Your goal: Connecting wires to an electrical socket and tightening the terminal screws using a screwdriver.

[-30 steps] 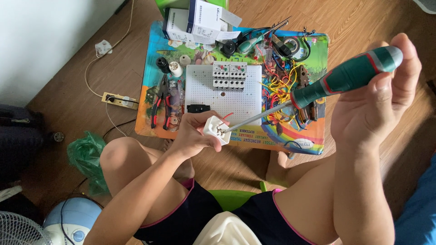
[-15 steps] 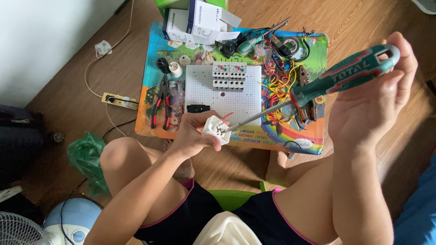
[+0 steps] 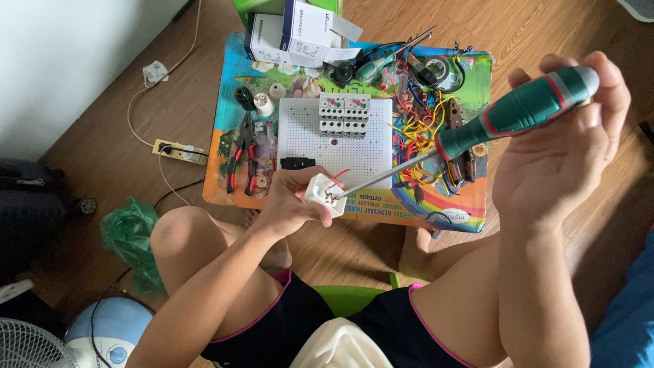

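My left hand [image 3: 289, 197] grips a small white socket part [image 3: 323, 193] with a red wire sticking out of it. My right hand [image 3: 565, 143] holds the green-and-red handle of a long screwdriver [image 3: 504, 119] between fingers and thumb. Its steel shaft runs down to the left and the tip sits in the white part. Both hands hover above the near edge of a low colourful table [image 3: 436, 208].
On the table lie a white perforated board [image 3: 340, 146] carrying grey breaker modules [image 3: 345, 112], red-handled pliers [image 3: 242, 153], a tangle of coloured wires [image 3: 415, 129] and white boxes [image 3: 300, 34]. A power strip [image 3: 178, 151], a green bag [image 3: 129, 235] and a fan [image 3: 27, 344] are on the wooden floor at left.
My right hand has turned the screwdriver handle slightly between its fingers. The left hand and the white part have stayed in place.
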